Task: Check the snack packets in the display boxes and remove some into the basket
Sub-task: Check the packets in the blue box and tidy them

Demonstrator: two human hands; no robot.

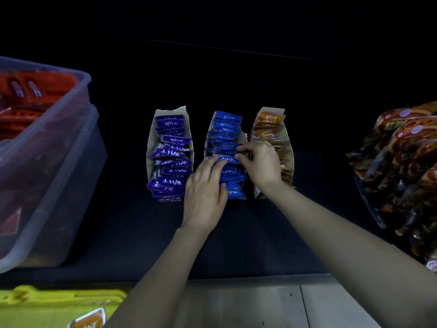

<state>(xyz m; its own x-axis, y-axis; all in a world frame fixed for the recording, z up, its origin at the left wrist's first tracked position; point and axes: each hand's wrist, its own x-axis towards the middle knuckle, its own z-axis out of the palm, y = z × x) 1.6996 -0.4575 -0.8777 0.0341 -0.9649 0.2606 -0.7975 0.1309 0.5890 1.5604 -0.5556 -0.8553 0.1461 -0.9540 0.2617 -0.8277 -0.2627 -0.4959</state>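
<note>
1. I am looking down at three cardboard display boxes standing side by side on a dark shelf (236, 233).
2. The left box (150, 143) holds purple-blue packets (172, 162), the middle box (244, 138) holds blue packets (227, 125), and the right box (289, 147) holds orange packets (269, 133).
3. The left hand (205, 195) lies on the front packets of the middle box, its fingers (214, 165) released and fairly straight, pressing on them.
4. The right hand (262, 164) reaches across the right box. Its fingers are grasping one raised packet (228, 159) by the edge, midway along the middle row and still in the box.
5. A yellow basket (47, 301) sits at the near left, below the shelf, with one orange packet (91, 320) lying in it.
6. Stacked clear tubs (59, 138) of red packets (30, 102) stand far left. Brown snack bags (402, 162) are piled far right.
</note>
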